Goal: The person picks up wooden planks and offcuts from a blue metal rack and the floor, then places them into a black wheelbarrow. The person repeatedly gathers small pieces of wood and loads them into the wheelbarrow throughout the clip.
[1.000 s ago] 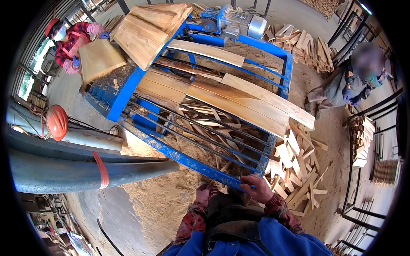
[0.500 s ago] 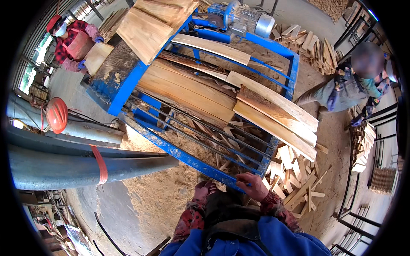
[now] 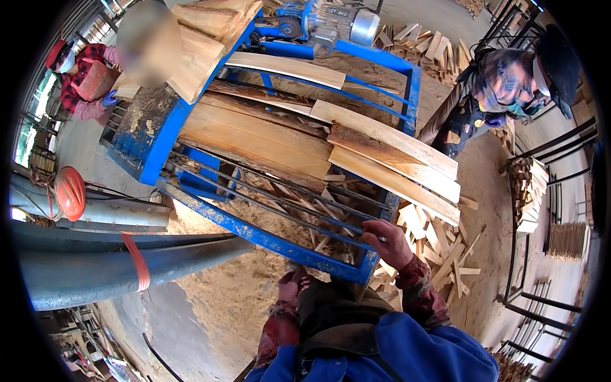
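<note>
My right hand [image 3: 387,242] rests on the near right corner of a blue steel frame [image 3: 267,240], fingers curled over one of its thin metal rods. My left hand [image 3: 289,286] hangs low by my waist, just below the frame's front rail, and appears to hold nothing. Long pale wooden planks [image 3: 388,162] lie across the frame above my right hand, reaching to the right edge. More planks [image 3: 254,137] cover the frame's middle.
A person in a dark jacket [image 3: 490,89] stands at the far right of the frame. Another in red [image 3: 79,79] is at the far left. Wood offcuts [image 3: 439,242] litter the ground right. Grey pipes [image 3: 114,267] and an orange helmet [image 3: 69,191] lie left. Sawdust [image 3: 216,299] covers the ground.
My view has moved closer to the frame. My right hand has reached up from my chest onto the frame's corner rods. The person at right has stepped nearer the planks.
</note>
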Tool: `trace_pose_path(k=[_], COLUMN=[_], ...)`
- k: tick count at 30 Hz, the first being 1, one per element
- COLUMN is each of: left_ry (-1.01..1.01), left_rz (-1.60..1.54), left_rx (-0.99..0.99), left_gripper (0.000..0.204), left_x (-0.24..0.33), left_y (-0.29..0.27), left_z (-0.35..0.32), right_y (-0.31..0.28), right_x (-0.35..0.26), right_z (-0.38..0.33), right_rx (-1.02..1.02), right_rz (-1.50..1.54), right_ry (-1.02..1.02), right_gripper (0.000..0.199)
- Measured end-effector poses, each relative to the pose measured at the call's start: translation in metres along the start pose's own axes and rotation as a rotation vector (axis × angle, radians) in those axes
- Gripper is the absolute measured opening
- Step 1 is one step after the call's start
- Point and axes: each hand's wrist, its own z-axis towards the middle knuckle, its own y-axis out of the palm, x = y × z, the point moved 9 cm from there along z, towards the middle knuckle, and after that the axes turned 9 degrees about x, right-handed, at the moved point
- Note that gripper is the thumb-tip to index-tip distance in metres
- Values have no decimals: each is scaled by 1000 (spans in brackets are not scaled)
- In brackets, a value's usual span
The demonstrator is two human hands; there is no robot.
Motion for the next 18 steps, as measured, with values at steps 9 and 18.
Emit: trace_pose_path(k=[9,18], left_ry=[4,-2], left_rz=[-7,-45], left_rx=[39,58], left_gripper=[21,24], left_x=[-3,-7], left_y=[-4,-22], left_z=[-2,-9], right_y=[72,30], right_x=[-26,-32], right_z=[3,122], right_rx=[-242,19], right_rz=[75,-110], right_ry=[-48,-282], right_gripper=[25,16])
